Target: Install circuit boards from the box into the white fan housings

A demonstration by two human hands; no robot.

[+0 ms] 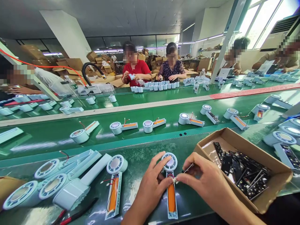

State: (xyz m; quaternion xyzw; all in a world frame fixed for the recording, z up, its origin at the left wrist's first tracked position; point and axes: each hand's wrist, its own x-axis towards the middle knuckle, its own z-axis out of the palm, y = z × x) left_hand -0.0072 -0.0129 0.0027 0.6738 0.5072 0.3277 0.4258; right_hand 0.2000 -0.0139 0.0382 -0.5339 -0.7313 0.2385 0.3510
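Observation:
On the bench in front of me lies a pale blue handheld fan (172, 158), its handle uncovered to show an orange battery (172, 198). My left hand (151, 184) grips it, fingers around the round head and thumb at the top of the handle. A small white connector (174, 180) on thin wires sits between the left thumb and the right thumb. My right hand (206, 176) is closed on a narrow circuit board (188, 167), seen nearly edge-on. Whether the connector touches the board I cannot tell. Left of my hands lies another opened fan (114, 190) with loose red wires.
A cardboard box (280, 179) with dark circuit boards stands at my right. Several fans (52, 186) are heaped at the left, near a red-and-black cable (75, 215). More fans lie along the green belt (126, 140). Co-workers (138, 70) sit across the line.

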